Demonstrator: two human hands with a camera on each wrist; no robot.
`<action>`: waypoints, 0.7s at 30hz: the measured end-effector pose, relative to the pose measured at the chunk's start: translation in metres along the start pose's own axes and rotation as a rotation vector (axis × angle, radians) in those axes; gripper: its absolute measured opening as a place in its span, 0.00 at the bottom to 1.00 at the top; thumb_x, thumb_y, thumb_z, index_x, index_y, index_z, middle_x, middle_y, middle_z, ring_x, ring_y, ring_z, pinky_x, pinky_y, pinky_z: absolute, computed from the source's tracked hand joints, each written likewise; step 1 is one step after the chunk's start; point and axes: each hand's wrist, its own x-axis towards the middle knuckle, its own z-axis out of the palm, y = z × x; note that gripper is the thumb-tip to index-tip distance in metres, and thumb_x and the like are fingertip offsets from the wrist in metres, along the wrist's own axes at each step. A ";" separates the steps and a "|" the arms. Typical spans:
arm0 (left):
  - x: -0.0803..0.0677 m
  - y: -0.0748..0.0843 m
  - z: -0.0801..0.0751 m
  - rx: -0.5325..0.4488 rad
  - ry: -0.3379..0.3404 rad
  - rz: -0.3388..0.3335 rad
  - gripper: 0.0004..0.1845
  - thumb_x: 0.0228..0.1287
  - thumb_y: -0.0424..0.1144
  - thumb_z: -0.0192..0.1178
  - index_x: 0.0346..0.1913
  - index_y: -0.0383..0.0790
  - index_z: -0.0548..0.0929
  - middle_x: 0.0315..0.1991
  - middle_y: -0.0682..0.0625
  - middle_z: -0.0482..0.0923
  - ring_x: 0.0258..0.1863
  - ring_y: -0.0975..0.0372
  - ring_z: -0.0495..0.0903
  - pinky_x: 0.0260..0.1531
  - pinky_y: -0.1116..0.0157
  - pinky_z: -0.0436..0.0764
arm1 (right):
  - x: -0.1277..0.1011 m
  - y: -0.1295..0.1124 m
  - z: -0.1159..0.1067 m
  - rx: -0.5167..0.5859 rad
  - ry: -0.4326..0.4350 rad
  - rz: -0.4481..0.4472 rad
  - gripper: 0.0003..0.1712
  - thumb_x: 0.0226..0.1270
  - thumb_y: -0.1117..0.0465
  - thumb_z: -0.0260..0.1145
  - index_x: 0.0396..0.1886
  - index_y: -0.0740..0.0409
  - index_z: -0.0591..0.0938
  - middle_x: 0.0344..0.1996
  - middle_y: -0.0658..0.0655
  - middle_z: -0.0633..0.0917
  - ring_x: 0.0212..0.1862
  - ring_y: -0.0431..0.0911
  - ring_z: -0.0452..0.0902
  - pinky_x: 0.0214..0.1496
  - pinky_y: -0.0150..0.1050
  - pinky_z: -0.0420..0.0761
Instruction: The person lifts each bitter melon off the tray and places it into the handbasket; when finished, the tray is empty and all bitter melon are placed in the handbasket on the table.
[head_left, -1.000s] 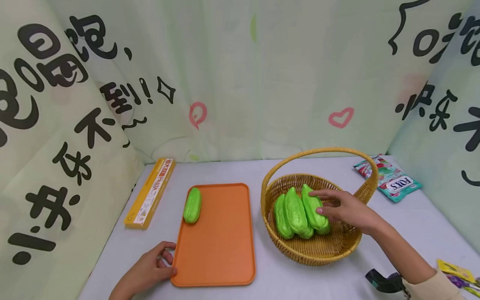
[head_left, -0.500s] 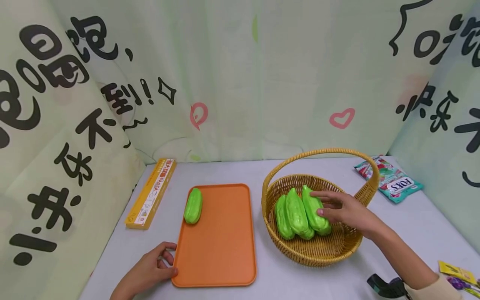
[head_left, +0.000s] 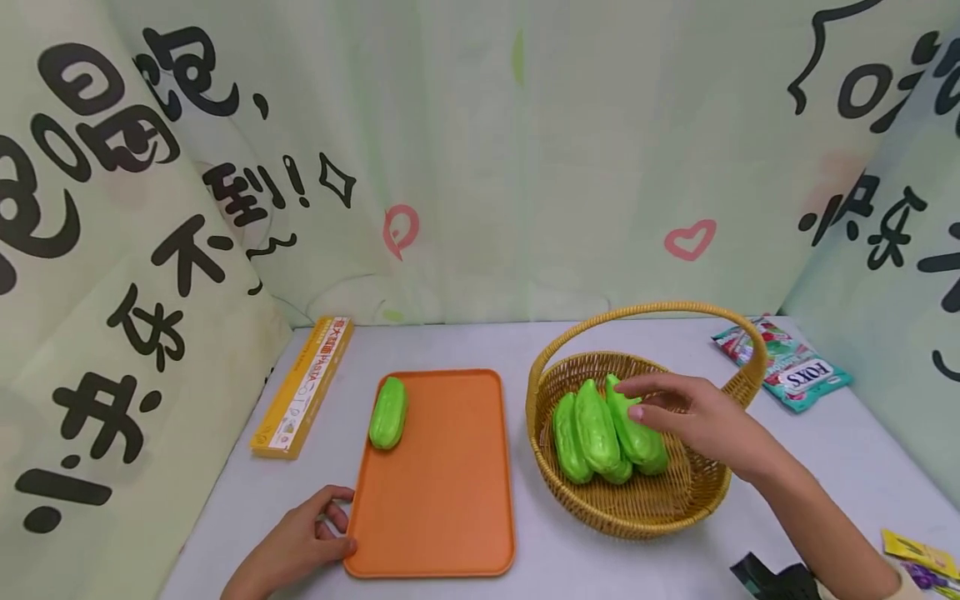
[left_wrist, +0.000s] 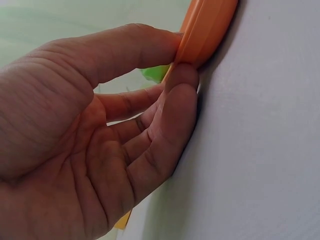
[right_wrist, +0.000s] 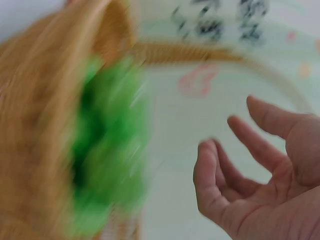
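Note:
An orange tray (head_left: pixel 442 492) lies on the grey table with one green gourd (head_left: pixel 387 412) at its far left edge. My left hand (head_left: pixel 333 533) pinches the tray's near left corner, thumb over the rim (left_wrist: pixel 210 25) and forefinger under it; in the left wrist view the left hand (left_wrist: pixel 177 57) fills the frame. A wicker basket (head_left: pixel 637 508) with a hoop handle holds three green gourds (head_left: pixel 600 429) side by side. My right hand (head_left: pixel 633 398) hovers over the rightmost gourd (head_left: pixel 648 442), fingers loosely spread. The blurred right wrist view shows the right hand (right_wrist: pixel 245 165) holding nothing beside the gourds (right_wrist: pixel 107 150).
A long yellow pasta box (head_left: pixel 302 387) lies left of the tray. A candy bag (head_left: pixel 787 367) sits behind the basket at the right, and a yellow and purple packet (head_left: pixel 918 554) lies at the near right corner. Printed curtains close in three sides.
My right hand has lifted slightly off the rightmost gourd, thumb no longer pressed against it. The left hand, tray and gourds stay where they were.

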 end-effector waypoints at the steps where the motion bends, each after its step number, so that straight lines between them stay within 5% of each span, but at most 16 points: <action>1: 0.000 0.000 0.000 0.006 0.003 -0.001 0.33 0.56 0.39 0.72 0.61 0.32 0.70 0.37 0.49 0.73 0.27 0.60 0.75 0.27 0.67 0.74 | 0.000 -0.012 0.005 0.018 -0.020 -0.033 0.19 0.72 0.53 0.64 0.59 0.50 0.81 0.54 0.55 0.82 0.51 0.51 0.77 0.47 0.40 0.79; 6: 0.000 0.004 -0.001 0.022 0.022 0.012 0.32 0.56 0.39 0.72 0.60 0.33 0.71 0.38 0.49 0.73 0.27 0.61 0.75 0.27 0.68 0.74 | 0.016 -0.065 0.047 0.128 -0.145 -0.156 0.17 0.71 0.55 0.66 0.58 0.43 0.81 0.53 0.48 0.82 0.52 0.46 0.78 0.52 0.42 0.78; 11: 0.000 0.006 0.000 0.025 0.028 0.018 0.32 0.55 0.39 0.72 0.60 0.33 0.71 0.37 0.50 0.73 0.26 0.62 0.75 0.28 0.68 0.74 | 0.058 -0.091 0.104 0.265 -0.209 -0.144 0.22 0.68 0.53 0.68 0.61 0.39 0.78 0.58 0.45 0.79 0.57 0.44 0.76 0.53 0.44 0.77; 18: -0.002 0.005 0.001 0.017 0.023 0.002 0.32 0.55 0.39 0.73 0.60 0.32 0.71 0.37 0.49 0.73 0.26 0.61 0.75 0.28 0.68 0.73 | 0.123 -0.095 0.177 0.399 -0.131 -0.007 0.22 0.66 0.57 0.70 0.59 0.40 0.81 0.61 0.52 0.76 0.61 0.52 0.74 0.49 0.46 0.80; 21: -0.003 0.004 0.000 0.022 0.021 -0.008 0.33 0.55 0.40 0.73 0.60 0.32 0.71 0.37 0.50 0.73 0.27 0.61 0.75 0.28 0.68 0.73 | 0.142 -0.093 0.199 0.355 -0.085 0.043 0.21 0.66 0.57 0.70 0.58 0.39 0.82 0.62 0.54 0.76 0.63 0.53 0.72 0.49 0.46 0.80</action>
